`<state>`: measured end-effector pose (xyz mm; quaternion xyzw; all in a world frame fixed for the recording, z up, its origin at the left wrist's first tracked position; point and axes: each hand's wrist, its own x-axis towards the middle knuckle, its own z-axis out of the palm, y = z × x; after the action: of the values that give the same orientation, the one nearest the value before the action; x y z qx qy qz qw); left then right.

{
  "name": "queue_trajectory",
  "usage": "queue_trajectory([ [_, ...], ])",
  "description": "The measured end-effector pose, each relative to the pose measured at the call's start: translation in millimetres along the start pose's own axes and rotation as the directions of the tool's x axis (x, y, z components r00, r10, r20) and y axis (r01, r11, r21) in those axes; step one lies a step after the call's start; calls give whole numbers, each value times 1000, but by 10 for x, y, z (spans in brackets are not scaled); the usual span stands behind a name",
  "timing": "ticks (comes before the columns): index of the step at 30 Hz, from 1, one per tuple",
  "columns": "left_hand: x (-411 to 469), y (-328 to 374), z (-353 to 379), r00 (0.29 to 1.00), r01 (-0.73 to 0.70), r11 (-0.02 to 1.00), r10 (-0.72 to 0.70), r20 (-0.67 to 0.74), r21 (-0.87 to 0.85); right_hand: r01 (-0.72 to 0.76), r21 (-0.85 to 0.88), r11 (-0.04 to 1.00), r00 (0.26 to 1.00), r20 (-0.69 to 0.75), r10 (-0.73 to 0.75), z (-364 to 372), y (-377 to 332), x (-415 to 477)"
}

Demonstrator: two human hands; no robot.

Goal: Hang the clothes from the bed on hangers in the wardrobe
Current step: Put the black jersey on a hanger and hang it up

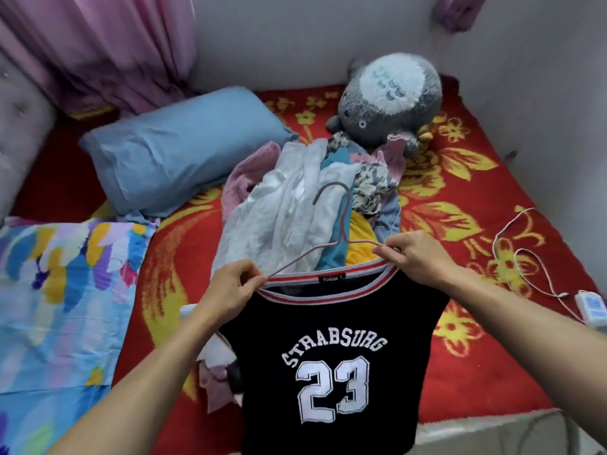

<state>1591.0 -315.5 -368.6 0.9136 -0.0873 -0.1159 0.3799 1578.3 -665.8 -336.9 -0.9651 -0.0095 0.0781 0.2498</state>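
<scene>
- Hanger [341, 224] fitting is the step in hand: a thin pink wire hanger is being worked into the striped neckline of a black jersey [328, 356] printed "STRABSURG 23", held up over the near part of the bed [460, 198].
- Left hand [230, 290] is pinched on the collar and the hanger's left arm; right hand [417, 254] is pinched on the collar at the hanger's right arm.
- Seating both shoulders over the wire is judged to be what remains, after which a carry to the wardrobe, which is not in view, would be called for.
- More clothes are left in a pile [312, 198] just beyond the jersey, between a blue pillow [177, 149] and a grey plush toy [391, 96].
- Open room is seen on the red blanket to the right, short of a white cable [525, 257]; walls close in behind and to the right.
</scene>
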Motion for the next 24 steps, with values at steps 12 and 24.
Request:
queue_trajectory([
  [12,-466,1461,-1131,925,-169,977,204,-321,134,311,-38,950,913,-267,-310,-1445,-810,-556],
  [24,-2759,2117,-1013,779,-33,982,141,-611,185,723,-94,685,656,-219,-722,-1741,-1483,-1601],
])
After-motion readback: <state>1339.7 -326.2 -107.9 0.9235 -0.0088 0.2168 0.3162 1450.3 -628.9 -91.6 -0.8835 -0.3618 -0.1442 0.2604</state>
